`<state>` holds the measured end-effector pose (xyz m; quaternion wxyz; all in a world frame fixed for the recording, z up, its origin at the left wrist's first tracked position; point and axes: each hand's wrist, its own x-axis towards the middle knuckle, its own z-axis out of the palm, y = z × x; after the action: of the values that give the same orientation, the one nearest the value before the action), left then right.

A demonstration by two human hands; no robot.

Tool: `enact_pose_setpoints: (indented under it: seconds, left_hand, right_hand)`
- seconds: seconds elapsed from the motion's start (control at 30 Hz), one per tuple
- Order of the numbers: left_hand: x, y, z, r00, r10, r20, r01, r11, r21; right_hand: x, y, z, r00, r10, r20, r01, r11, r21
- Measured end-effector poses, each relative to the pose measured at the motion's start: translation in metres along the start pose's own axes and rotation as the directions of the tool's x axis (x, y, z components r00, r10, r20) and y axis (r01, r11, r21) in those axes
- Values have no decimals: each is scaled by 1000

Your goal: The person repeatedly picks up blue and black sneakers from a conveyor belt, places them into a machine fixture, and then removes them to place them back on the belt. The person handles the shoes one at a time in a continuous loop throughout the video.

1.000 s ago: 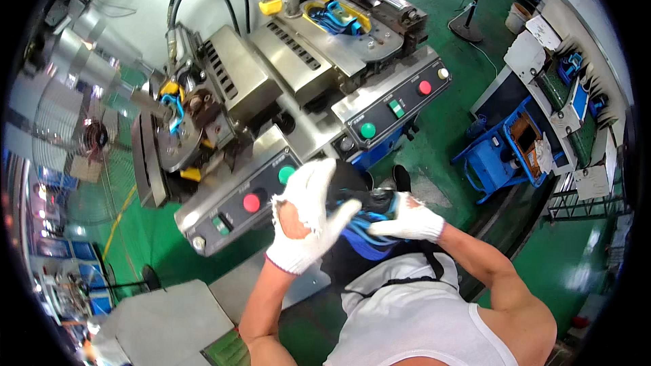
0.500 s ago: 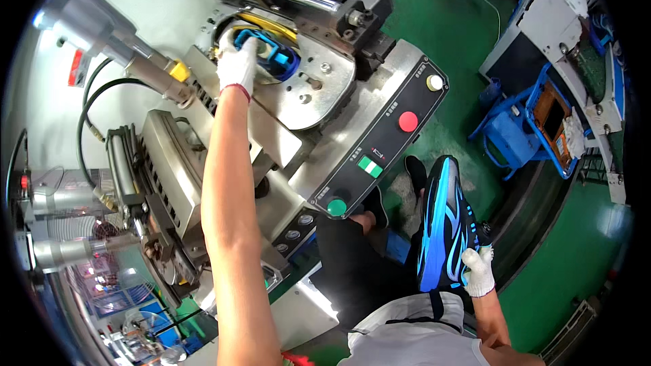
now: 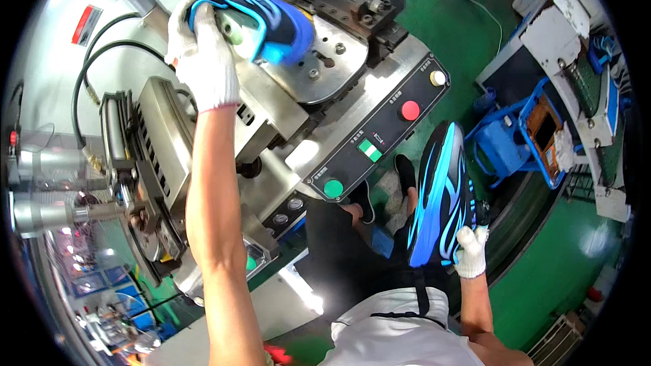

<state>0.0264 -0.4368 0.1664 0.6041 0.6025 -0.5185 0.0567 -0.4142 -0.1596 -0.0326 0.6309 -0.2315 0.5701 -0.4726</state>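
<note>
My left hand (image 3: 209, 68), in a white knit glove, is closed on the open collar end of a black and blue shoe upper (image 3: 279, 20). That upper is tilted above the rounded metal plate (image 3: 332, 85) of a machine, and its lower edge is smeared by motion. Low on the right, my right hand (image 3: 470, 251), gloved too, pinches a second black and blue shoe upper (image 3: 434, 196) by its lower end. This one hangs lengthwise beside my leg, its striped side showing.
A slanted control panel (image 3: 352, 156) with red, green and white buttons fronts the machine. Left of my forearm stands another metal machine head (image 3: 159, 142) with black hoses. A blue stool (image 3: 505, 142) and a workbench (image 3: 542, 44) are at the right.
My left hand has lifted the shoe upper up off the machine's mould, where it sat before. The right hand keeps its hold on the other upper. The whole view has shifted slightly.
</note>
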Motion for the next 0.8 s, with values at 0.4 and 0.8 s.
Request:
enact_pose_setpoints:
  seconds: [0.4,0.8]
  left_hand:
    - [-286,75,-242,618,35,785,266,931,-251]
    - [-376,26,-293,464,-83,882,420,897,-137]
  right_hand:
    - [112,-205,268,711,-488,506,702,537,-467]
    - [283,-188,545,640,-181,747,640,-413,-648]
